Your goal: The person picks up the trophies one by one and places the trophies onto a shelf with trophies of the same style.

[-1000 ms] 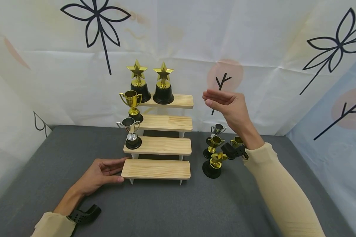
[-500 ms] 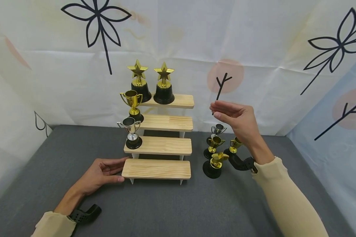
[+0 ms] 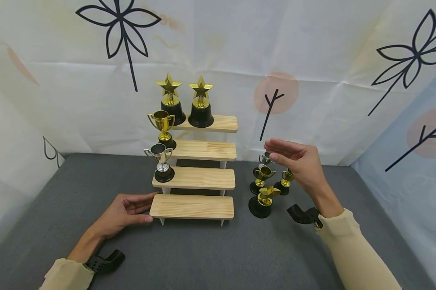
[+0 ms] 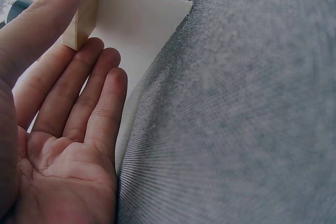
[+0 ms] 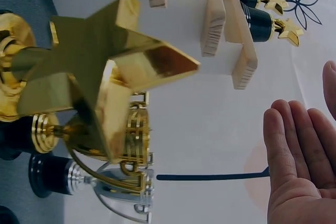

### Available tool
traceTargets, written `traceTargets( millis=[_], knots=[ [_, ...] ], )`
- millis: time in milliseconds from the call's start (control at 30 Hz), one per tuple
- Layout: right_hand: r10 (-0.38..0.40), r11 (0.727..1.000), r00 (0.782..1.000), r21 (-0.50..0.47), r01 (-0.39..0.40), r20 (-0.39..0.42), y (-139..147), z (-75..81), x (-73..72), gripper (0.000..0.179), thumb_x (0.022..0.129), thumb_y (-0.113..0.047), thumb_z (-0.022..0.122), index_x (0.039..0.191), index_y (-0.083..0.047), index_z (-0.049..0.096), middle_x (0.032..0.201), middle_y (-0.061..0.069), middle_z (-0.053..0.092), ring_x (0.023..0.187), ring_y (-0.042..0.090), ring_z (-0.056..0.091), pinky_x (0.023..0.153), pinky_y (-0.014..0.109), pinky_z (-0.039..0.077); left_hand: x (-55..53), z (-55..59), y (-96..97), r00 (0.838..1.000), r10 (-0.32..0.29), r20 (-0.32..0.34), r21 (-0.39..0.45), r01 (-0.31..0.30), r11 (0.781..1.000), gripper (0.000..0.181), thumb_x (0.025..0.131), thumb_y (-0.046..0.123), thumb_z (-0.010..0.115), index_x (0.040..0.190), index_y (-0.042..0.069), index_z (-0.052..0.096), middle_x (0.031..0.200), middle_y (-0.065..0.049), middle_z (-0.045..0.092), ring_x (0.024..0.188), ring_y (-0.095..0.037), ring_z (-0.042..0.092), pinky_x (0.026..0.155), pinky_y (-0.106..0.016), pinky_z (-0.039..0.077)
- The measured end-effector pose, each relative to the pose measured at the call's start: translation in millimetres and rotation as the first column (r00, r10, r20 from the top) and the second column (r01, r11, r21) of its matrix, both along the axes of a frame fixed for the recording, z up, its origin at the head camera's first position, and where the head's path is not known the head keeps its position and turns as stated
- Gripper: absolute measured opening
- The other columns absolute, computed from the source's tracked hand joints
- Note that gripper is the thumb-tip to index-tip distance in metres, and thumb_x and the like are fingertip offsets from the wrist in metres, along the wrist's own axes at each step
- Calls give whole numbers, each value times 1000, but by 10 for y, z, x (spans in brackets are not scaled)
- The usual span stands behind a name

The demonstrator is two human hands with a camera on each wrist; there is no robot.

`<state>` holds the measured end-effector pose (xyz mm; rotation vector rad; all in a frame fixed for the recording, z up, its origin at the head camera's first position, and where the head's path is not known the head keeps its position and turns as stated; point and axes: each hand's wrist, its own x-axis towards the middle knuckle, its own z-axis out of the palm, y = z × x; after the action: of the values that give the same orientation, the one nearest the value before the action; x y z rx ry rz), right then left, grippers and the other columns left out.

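My left hand (image 3: 121,215) rests on the table at the left end of a stepped wooden shelf (image 3: 192,207), its thumb and fingertips at the lowest step. In the left wrist view the fingers (image 4: 100,108) lie fairly straight against the shelf's side. Palm facing left and fingers extended, my right hand (image 3: 297,163) holds nothing above a small group of trophies. That group has a gold star trophy (image 3: 261,206) in front, a gold cup (image 3: 263,174) behind it, a silver cup (image 3: 263,161) partly hidden by the fingers, and another gold cup (image 3: 284,186) below the hand.
Two gold star trophies (image 3: 201,108) stand on the top step. A gold cup (image 3: 162,123) is at the left of the second step, with a silver cup (image 3: 161,159) on the step below. White printed cloth (image 3: 221,48) hangs behind the grey table (image 3: 189,257).
My right hand has come down and to the right, from beside the top step to just over the table's trophies. The left hand stays where it was.
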<state>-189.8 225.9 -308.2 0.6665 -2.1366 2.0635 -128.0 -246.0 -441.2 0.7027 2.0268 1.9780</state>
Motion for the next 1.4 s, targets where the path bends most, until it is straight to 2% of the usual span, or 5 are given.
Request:
traceTargets(
  millis=[300,800,1000,1267,1400],
  knots=[
    [4,1000,1000,22,-4,-7,58,-179,125,40,89,14,70,128,15,62,118,7,74,109,18,70,93,29,58,-1,-5,-3,1000,-8,4,12,8,1000,66,85,-13,73,140,-24,39,137,6,61,124,-12,60,97,-29,55],
    [-12,998,998,58,8,69,174,-479,305,41,90,10,71,130,13,62,119,5,73,111,16,69,92,28,59,-15,-19,-6,999,-25,-19,25,26,999,66,85,-14,73,140,-25,38,137,8,61,124,-12,60,98,-29,54],
    [-14,996,996,87,6,88,207,-556,354,41,91,9,70,131,12,61,119,3,73,111,14,69,89,27,60,-17,-25,-10,999,-27,-21,26,28,999,65,85,-15,72,140,-25,39,137,8,61,125,-12,59,99,-29,54],
    [38,998,994,40,-42,105,236,-649,384,41,89,14,70,129,18,59,119,7,73,111,18,70,88,31,61,-15,-15,-8,1000,-11,-13,8,11,1000,65,85,-14,74,139,-25,40,137,7,61,124,-12,60,99,-28,54],
    [36,998,994,50,-42,105,248,-695,391,41,88,13,70,128,17,60,119,6,73,111,18,70,89,31,60,-15,-15,-8,1000,-14,-17,10,14,1000,65,84,-14,74,139,-25,40,137,7,61,124,-13,60,99,-28,54]
  ],
)
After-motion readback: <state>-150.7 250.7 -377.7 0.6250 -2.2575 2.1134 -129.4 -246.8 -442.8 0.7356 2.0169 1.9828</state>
